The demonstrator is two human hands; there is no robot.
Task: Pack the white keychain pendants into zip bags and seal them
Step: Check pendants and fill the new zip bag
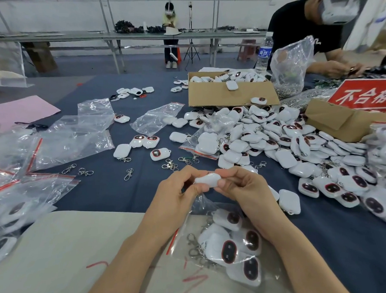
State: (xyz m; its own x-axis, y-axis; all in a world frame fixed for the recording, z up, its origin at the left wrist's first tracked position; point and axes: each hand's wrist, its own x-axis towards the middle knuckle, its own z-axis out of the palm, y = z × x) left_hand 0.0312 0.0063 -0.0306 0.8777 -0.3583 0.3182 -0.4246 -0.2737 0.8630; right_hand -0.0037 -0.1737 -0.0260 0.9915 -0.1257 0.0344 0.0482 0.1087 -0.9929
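A red sign [366, 96] at the right edge of the tabletop [119, 194] reads "不合格" in white characters before the frame cuts it off; the blue label on a water bottle [264, 54] beyond is too blurred to read. Both hands pinch one white keychain pendant [208, 178] between thumbs and fingertips, the left hand [181, 190] at one end and the right hand [241, 188] at the other, held edge-on just above a clear zip bag [181, 241] with a red strip. The bag lies on the near edge of the tabletop, and the wrists hide part of it. The pendants inside are glossy, rounded white cases with dark oval faces ringed in red and metal clasps. A heap of pendants [265, 145] spreads to the right below an open cardboard box [223, 96], and empty bags [77, 137] lie crumpled at left.
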